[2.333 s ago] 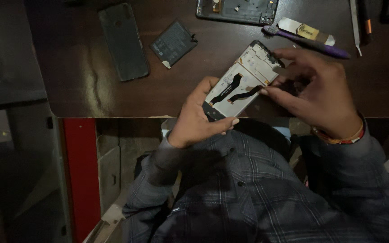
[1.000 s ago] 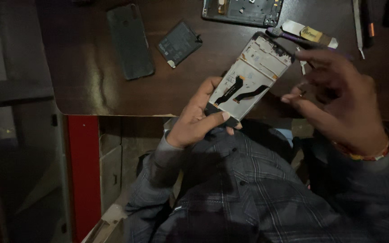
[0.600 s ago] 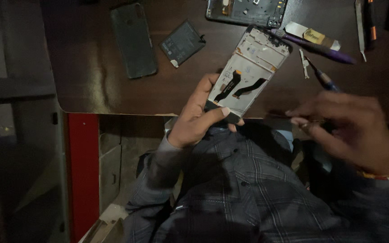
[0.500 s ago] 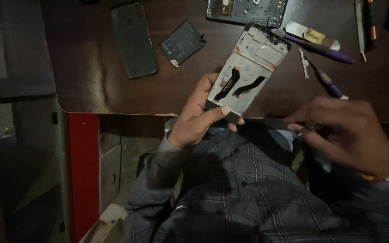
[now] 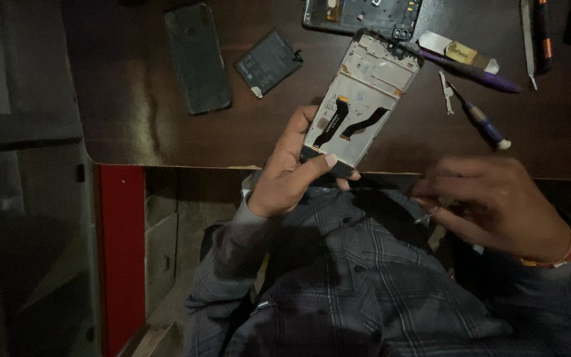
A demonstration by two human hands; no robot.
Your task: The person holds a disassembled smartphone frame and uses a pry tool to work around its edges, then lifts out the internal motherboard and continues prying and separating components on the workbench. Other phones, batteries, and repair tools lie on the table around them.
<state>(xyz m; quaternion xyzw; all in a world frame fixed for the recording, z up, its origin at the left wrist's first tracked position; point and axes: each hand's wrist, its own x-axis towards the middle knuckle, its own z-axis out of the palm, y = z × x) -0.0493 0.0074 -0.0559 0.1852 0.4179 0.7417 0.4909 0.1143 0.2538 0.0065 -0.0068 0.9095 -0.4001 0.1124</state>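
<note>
The left hand (image 5: 285, 175) grips the opened phone frame (image 5: 361, 99) by its bottom end, over the table (image 5: 133, 92) edge; the right hand (image 5: 497, 205) pinches something small, maybe tweezers. A loose grip could drop the frame or snag its black flex cables (image 5: 348, 122)

The scene is looking dim overall, with the corners falling into near black. Light is coming from above and glancing off the dark wooden table (image 5: 133, 99), leaving a soft sheen at its left part. The opened phone frame (image 5: 363, 92) is catching the most light. The right hand (image 5: 497, 208) is smearing slightly with blur. Deep shadow is covering the checked shirt (image 5: 365, 284).
</note>
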